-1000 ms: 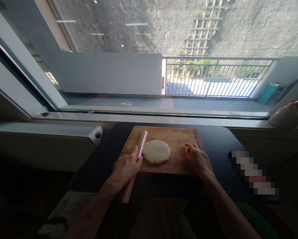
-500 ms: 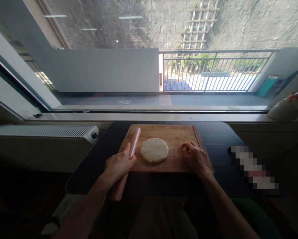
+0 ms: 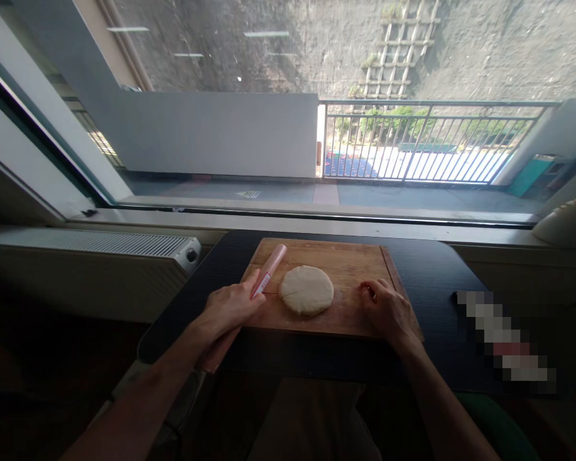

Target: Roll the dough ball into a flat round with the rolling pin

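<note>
A round, flattened piece of dough (image 3: 305,291) lies on a wooden board (image 3: 333,251). My left hand (image 3: 237,301) is wrapped round a pinkish rolling pin (image 3: 271,264) at the dough's left. The pin slants, its far end over the board and its near end past the board's front edge; the hand covers its middle. To the right of the dough, apart from it, my right hand (image 3: 387,307) rests on the board with its fingers curled in, and I see nothing in them.
The board lies on a dark table (image 3: 427,269) with rounded corners. A pixelated item (image 3: 503,339) is on the table's right side. Behind the table run a window sill (image 3: 316,228) and a large window. A white radiator (image 3: 186,253) stands at the left, a pale pot (image 3: 564,224) on the sill at right.
The view has shifted, so the scene sits slightly further right. The rolling pin in my left hand leans more to the right at its far end. Dough and right hand look unchanged.
</note>
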Tool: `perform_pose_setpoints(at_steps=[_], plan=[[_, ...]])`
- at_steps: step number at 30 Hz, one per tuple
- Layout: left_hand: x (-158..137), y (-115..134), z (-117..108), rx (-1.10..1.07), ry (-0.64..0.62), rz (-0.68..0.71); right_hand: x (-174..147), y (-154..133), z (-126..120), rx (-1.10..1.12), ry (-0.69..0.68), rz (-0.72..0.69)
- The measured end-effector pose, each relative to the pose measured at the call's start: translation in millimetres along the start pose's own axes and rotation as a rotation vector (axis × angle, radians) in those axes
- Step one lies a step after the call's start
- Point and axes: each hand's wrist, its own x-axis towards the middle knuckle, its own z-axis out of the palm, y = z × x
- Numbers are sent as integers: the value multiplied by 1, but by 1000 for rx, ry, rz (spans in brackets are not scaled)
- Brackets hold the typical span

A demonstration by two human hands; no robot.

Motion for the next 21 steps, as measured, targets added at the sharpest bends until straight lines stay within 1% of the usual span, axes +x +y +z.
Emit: perform_pose_setpoints(at_steps=[2,6,7,10,12,14,16,19,21], plan=[[3,-1,0,8,23,-13,0,0,0,11,-5,-11],[-2,8,0,-9,78,70,-1,-1,0,-7,10,13],[-6,10,0,-3,72,59,-2,0,0,-6,15,11],[-19,14,1,15,23,-57,-3,1,1,19,26,-25],[-27,19,5,12,28,-121,-4,2,2,21,34,-38],[-35,25,8,-7,66,-99,-4,2,2,6,47,-30],[-38,28,10,-19,67,-80,-5,1,2,1,52,-27],[-40,30,7,-11,16,-142,-7,2,1,26,35,-52],[-40,33,4,-4,22,-172,-7,2,1,32,27,-48]])
